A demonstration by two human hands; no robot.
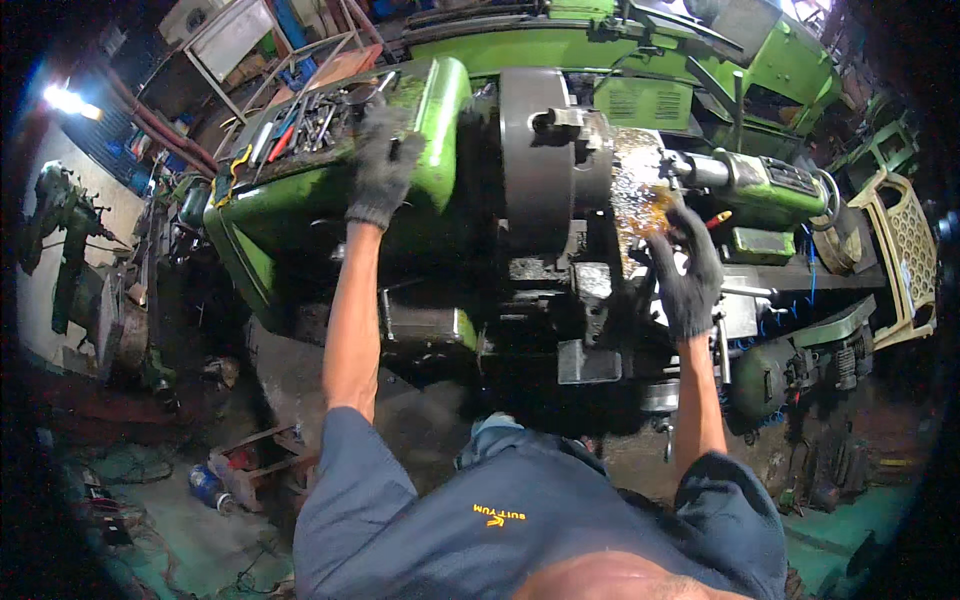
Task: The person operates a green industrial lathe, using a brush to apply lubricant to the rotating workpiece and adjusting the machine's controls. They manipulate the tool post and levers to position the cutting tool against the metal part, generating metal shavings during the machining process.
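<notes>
Two dark knitted gloves cover the hands. The right hand point(690, 275) has its fingers parted from the thumb in a loose curve beside a glistening, amber-tinged surface point(637, 180). The left hand point(384, 170), blurred, is over the lathe's green headstock point(442, 130); I cannot tell whether its fingers grasp anything. Hand tools point(310, 125) lie leftward. Between the hands stands the grey lathe chuck point(537, 170); rightward, the tailstock point(775, 195), then a beige plastic chair point(905, 255).

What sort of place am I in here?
Probably a machine shop: there's a green metal lathe with a round grey metal chuck, slim metal hand tools on top, and another green machine behind.
</notes>
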